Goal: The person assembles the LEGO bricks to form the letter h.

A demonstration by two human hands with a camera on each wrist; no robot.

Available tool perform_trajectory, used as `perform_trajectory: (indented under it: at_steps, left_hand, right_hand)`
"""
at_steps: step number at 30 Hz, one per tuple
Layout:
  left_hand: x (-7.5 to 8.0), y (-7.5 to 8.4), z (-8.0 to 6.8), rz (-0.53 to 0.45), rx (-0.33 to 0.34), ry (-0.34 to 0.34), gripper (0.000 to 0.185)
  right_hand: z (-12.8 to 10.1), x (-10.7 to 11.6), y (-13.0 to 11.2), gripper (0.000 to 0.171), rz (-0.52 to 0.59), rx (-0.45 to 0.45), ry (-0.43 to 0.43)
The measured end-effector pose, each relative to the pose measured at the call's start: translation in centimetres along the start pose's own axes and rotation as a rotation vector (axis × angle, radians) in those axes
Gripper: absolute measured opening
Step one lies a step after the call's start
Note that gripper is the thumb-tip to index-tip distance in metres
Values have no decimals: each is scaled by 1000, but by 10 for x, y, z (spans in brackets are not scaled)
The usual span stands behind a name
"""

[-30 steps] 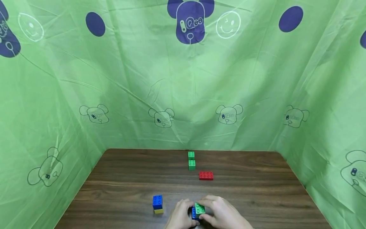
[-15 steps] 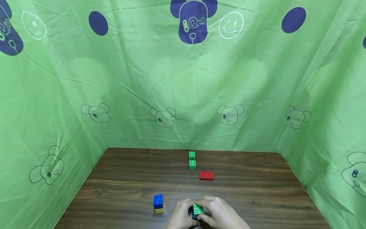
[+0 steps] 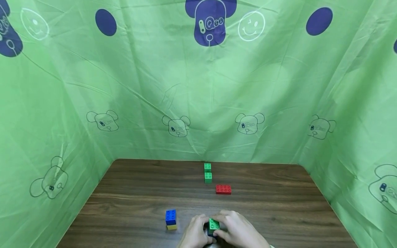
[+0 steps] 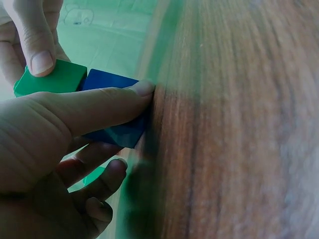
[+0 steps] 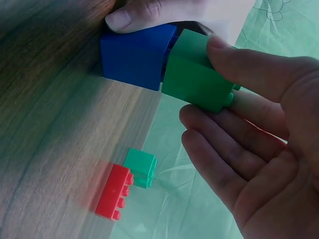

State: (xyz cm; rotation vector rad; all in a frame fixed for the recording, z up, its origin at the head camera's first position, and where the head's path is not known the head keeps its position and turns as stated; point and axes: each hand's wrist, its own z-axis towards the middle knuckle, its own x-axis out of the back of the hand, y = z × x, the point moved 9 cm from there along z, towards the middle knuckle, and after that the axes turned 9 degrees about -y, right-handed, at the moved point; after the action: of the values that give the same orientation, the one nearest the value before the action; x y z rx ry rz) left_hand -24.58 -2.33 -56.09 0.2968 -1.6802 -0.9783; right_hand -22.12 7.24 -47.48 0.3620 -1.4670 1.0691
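Near the table's front edge, my left hand (image 3: 198, 232) grips a blue brick (image 3: 211, 232) that stands on the wood. In the left wrist view the thumb lies across the blue brick (image 4: 112, 112). My right hand (image 3: 227, 228) pinches a green brick (image 3: 214, 224) on top of the blue one. In the right wrist view, thumb and fingers hold the green brick (image 5: 197, 74) against the top of the blue brick (image 5: 134, 55). The green brick (image 4: 50, 79) also shows beyond the left thumb. Whether the two are fully seated I cannot tell.
A blue brick stacked on a yellow one (image 3: 171, 219) stands just left of my hands. Further back lie a red brick (image 3: 223, 189) and two green bricks (image 3: 208, 177), (image 3: 207, 167). Green printed cloth (image 3: 198, 103) walls the wooden table (image 3: 130, 199) on three sides.
The green brick was tilted over the blue one; it has shifted slightly left and sits more level on it. Both hands stay around the pair.
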Motion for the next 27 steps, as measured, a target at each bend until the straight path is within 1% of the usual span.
perform_trajectory:
  at_steps: [3,8,11,15,21,24,27]
  left_hand:
    - [2,1,-1,11,-3,8,35]
    - [2,0,-1,25,31,1,35]
    - [1,-1,-1,32,39,1,34]
    - [2,-1,-2,34,25,14,36]
    - [2,-3,-2,38,36,27,39]
    - [3,-3,-2,39,26,37,39]
    - [1,-3,-1,40,31,30,39]
  right_hand:
    - [1,0,0,29,-1,-12,-8]
    - [3,0,0,29,-20,-32,-15]
    - [4,0,-1,30,-38,-44,-17]
    - [5,-1,-1,31,-48,-52,-11]
    - [5,-2,0,32,-45,-71,-11]
    - [5,-2,1,32,-40,-82,-15]
    - [3,-2,3,31,-27,-89,-14]
